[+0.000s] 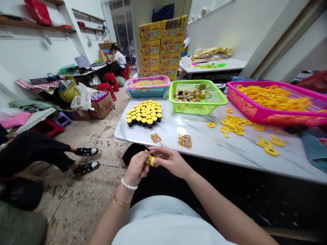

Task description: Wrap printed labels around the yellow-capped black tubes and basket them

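Over my lap, just off the table's front edge, both hands meet at a small yellow-labelled bottle [150, 161]. My left hand [138, 166], with a pearl bracelet at the wrist, is closed around its left end. The fingers of my right hand [170, 160] pinch its right end. On the table near my hands lie one colourful sticker [155, 137] and a small pile of similar stickers [185, 141]. Behind them stands a tight group of black bottles with yellow caps [144, 114].
A green basket [199, 108] holds more small bottles. Left of it is a teal-and-pink basket [148, 91] of small colourful pieces. A pink basket [255, 115] holds yellow plastic rings, and loose yellow rings [235, 126] lie before it. Another person's legs [46, 149] extend at left.
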`<state>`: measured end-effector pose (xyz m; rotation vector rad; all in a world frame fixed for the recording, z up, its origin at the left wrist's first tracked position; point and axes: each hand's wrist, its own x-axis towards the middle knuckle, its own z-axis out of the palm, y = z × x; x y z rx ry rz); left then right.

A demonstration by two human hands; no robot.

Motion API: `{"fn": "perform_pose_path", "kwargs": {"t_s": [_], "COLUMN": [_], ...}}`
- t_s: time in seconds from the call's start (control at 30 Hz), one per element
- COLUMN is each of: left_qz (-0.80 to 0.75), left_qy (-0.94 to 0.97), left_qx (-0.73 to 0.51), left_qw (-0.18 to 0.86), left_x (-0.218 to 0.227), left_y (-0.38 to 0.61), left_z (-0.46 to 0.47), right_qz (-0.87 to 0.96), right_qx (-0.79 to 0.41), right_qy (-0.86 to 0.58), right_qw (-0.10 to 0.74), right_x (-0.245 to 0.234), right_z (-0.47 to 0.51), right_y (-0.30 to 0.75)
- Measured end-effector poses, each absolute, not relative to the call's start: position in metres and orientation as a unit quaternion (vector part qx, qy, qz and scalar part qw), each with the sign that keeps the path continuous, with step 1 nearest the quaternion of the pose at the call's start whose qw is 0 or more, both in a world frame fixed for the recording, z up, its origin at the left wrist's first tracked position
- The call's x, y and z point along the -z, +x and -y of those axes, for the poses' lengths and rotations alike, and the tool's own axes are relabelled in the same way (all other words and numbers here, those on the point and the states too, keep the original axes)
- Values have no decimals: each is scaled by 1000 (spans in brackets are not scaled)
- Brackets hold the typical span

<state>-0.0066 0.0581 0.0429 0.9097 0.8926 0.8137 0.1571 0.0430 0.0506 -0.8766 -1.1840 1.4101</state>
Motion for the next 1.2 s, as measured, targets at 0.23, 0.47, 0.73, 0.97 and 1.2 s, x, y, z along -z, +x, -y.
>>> {"fn": "perform_pose_path", "kwargs": {"t_s": [0.23,0.47,0.73,0.97,1.2], "left_qz": [-308,-283,-321,-340,-345], "left_qy": [343,312,265,235,227], "left_qx": [-387,-369,-419,-424,-440], "left_qw": [798,828,807,805,797], "left_x": [-33,-21,-20,-13,-19], "left_y": [-17,-13,-23,-22,-16], "left_z": [-62,-63,-72,-75,-70], "right_qz": [516,665,573,743,736], "right_qx": [-526,-390,71,-68,-62], "right_qy": [-390,-480,-685,-588,-594], "right_qw": [553,418,443,312,320], "right_x": [-45,-62,-151,-64,-47], "right_z": [-48,-61,-178,-123,-124], "right_y": [141,154,274,208,177]}}
